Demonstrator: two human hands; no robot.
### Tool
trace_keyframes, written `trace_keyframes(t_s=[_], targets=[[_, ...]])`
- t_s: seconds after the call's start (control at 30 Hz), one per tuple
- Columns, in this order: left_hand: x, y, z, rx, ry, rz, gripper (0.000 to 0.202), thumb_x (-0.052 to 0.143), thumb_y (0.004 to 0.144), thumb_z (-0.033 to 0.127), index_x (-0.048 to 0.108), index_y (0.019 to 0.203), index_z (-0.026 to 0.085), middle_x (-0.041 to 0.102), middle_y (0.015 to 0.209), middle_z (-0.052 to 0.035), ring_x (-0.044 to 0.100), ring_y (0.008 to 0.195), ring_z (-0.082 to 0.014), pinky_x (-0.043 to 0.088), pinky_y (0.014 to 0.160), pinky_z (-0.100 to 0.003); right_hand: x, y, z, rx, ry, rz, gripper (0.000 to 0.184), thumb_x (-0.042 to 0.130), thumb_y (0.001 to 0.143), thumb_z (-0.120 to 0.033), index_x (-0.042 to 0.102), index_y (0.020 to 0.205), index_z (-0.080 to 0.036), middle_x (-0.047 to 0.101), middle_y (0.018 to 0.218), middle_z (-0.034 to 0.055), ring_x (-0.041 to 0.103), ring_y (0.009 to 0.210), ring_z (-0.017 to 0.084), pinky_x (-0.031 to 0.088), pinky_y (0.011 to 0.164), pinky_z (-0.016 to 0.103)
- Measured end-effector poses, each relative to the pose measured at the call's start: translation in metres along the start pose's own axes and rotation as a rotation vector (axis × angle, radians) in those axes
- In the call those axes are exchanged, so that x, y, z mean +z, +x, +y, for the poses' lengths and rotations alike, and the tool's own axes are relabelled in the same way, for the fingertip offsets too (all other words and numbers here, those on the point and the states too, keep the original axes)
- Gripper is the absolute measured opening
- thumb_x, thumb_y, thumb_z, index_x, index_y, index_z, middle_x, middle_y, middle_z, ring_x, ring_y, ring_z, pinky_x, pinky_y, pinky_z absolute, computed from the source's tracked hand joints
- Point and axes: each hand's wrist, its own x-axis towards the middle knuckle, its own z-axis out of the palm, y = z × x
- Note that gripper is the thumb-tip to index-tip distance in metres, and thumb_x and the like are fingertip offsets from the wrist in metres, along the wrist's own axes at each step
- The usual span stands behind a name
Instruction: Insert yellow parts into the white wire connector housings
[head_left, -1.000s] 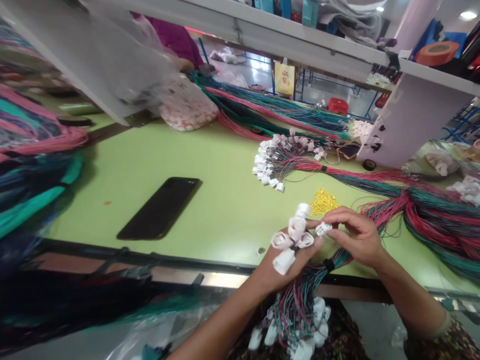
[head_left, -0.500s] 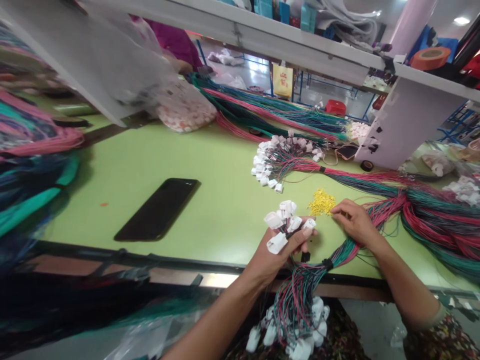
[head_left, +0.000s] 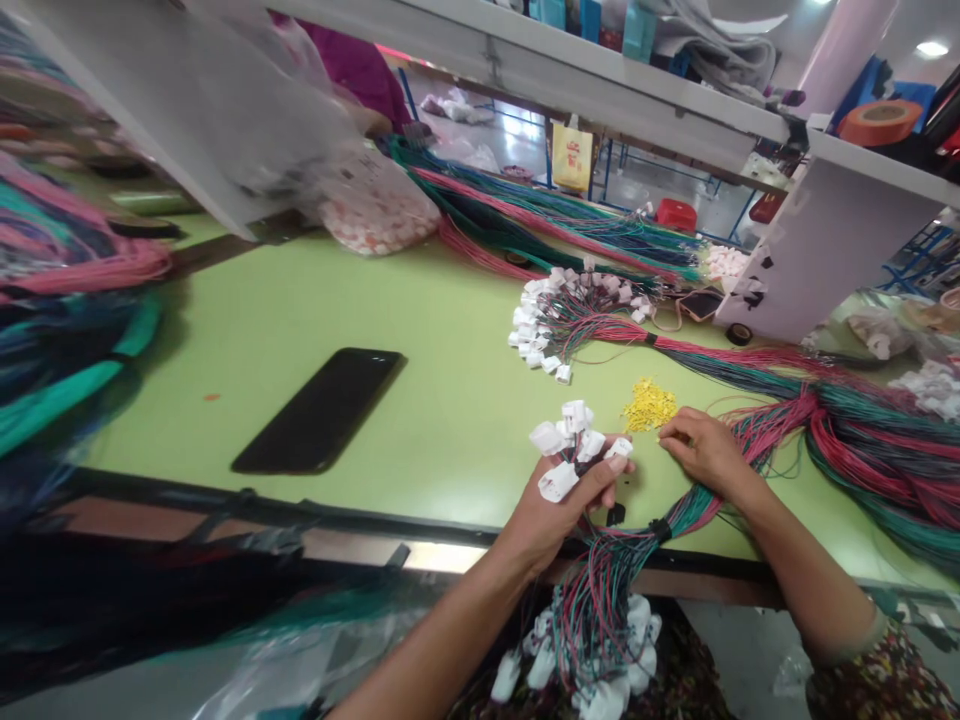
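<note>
Several white plug connectors (head_left: 559,483) on thin wires are gathered in my left hand (head_left: 574,500), one of them pinched between thumb and fingers. My right hand (head_left: 697,447) is closed in a pinch, with a tiny yellow piece (head_left: 660,439) at its fingertips. Just beyond those fingertips lies a heap of small yellow pieces (head_left: 649,404). Below my left hand, a taped bundle of green, red and dark wires (head_left: 611,565) hangs over the table edge, ending in more white connectors (head_left: 604,695) above my lap.
A black phone (head_left: 321,412) lies on the green table (head_left: 442,400). Another wire bundle with white connectors (head_left: 536,325) spreads behind the yellow heap. Farther back are a plastic bag of small parts (head_left: 379,210), long wire bundles (head_left: 540,210) and a shelf (head_left: 600,95). A person's purple sleeve (head_left: 356,70) shows behind.
My right hand has drawn slightly back from the yellow heap toward my left hand, a yellow piece now showing at its fingertips. My left hand keeps its hold. The view has shifted a little.
</note>
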Motion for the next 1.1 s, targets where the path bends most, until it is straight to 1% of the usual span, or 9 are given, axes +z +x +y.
trace_keyframes(t_s=[0.07,0.17,0.3,0.4,0.5,0.63,0.77,0.87,1.1], targets=[[0.000,0.000,-0.001,-0.013,-0.010,0.008,0.030,0.077,0.078,0.042,0.074,0.096,0.019,0.072,0.076,-0.0070,0.050,0.051,-0.0110,0.035,0.045,-0.025,-0.003,-0.001,-0.002,-0.001,0.008,-0.007,0.011,0.065,0.088,-0.014,0.073,0.083,-0.021,0.069,0.083,0.0031,0.064,0.076,0.018,0.046,0.070,0.029],[0.000,0.000,-0.002,-0.034,-0.018,0.017,0.031,0.078,0.077,0.043,0.074,0.095,0.019,0.072,0.075,-0.0065,0.050,0.051,-0.0107,0.034,0.045,-0.025,-0.006,-0.002,-0.001,-0.015,0.012,0.000,0.015,0.062,0.090,-0.013,0.074,0.089,-0.021,0.070,0.088,0.0048,0.064,0.084,0.020,0.047,0.077,0.032],[-0.001,0.000,-0.003,-0.039,-0.009,0.014,0.030,0.077,0.078,0.043,0.073,0.096,0.019,0.071,0.075,-0.0059,0.050,0.051,-0.0110,0.032,0.046,-0.026,-0.008,-0.001,0.001,-0.144,-0.025,-0.033,0.016,0.063,0.092,-0.014,0.075,0.094,-0.023,0.069,0.094,0.0066,0.061,0.092,0.023,0.047,0.081,0.035],[-0.002,0.000,-0.004,-0.034,-0.001,0.004,0.030,0.076,0.079,0.043,0.073,0.097,0.019,0.072,0.076,-0.0063,0.050,0.052,-0.0115,0.031,0.047,-0.026,-0.006,0.000,0.000,-0.193,-0.082,-0.069,0.013,0.065,0.092,-0.015,0.076,0.090,-0.023,0.069,0.093,0.0072,0.058,0.090,0.023,0.045,0.079,0.035],[-0.003,0.001,-0.006,-0.037,0.004,-0.004,0.031,0.076,0.080,0.043,0.073,0.098,0.019,0.071,0.075,-0.0060,0.050,0.053,-0.0113,0.031,0.048,-0.026,-0.004,0.000,-0.005,-0.171,-0.090,-0.078,0.012,0.067,0.091,-0.014,0.074,0.085,-0.021,0.069,0.087,0.0065,0.058,0.087,0.022,0.044,0.078,0.034],[-0.003,0.001,-0.007,-0.041,0.007,-0.006,0.033,0.076,0.080,0.044,0.073,0.100,0.019,0.071,0.076,-0.0058,0.050,0.054,-0.0107,0.032,0.048,-0.026,0.000,0.000,-0.010,-0.118,-0.064,-0.079,0.008,0.072,0.089,-0.020,0.072,0.081,-0.020,0.068,0.079,0.0041,0.059,0.082,0.021,0.043,0.073,0.032],[-0.003,0.001,-0.006,-0.050,0.018,0.002,0.033,0.076,0.080,0.044,0.072,0.099,0.018,0.071,0.075,-0.0051,0.050,0.054,-0.0098,0.032,0.049,-0.025,-0.003,0.000,-0.010,-0.091,0.038,-0.081,0.005,0.070,0.091,-0.020,0.073,0.087,-0.020,0.071,0.085,0.0043,0.062,0.085,0.021,0.046,0.078,0.032],[-0.003,0.001,-0.007,-0.053,0.023,0.006,0.034,0.075,0.080,0.045,0.071,0.099,0.017,0.070,0.074,-0.0046,0.048,0.054,-0.0094,0.030,0.049,-0.025,-0.007,0.000,-0.007,-0.069,0.093,-0.059,0.009,0.066,0.092,-0.016,0.074,0.091,-0.020,0.073,0.089,0.0046,0.064,0.087,0.021,0.047,0.082,0.033],[-0.004,0.002,-0.009,-0.046,0.037,0.000,0.036,0.075,0.080,0.047,0.071,0.100,0.017,0.069,0.074,-0.0050,0.047,0.054,-0.0094,0.029,0.050,-0.026,-0.008,0.000,0.000,-0.030,0.063,-0.030,0.011,0.064,0.090,-0.015,0.073,0.088,-0.021,0.073,0.088,0.0046,0.064,0.087,0.021,0.047,0.082,0.034]])
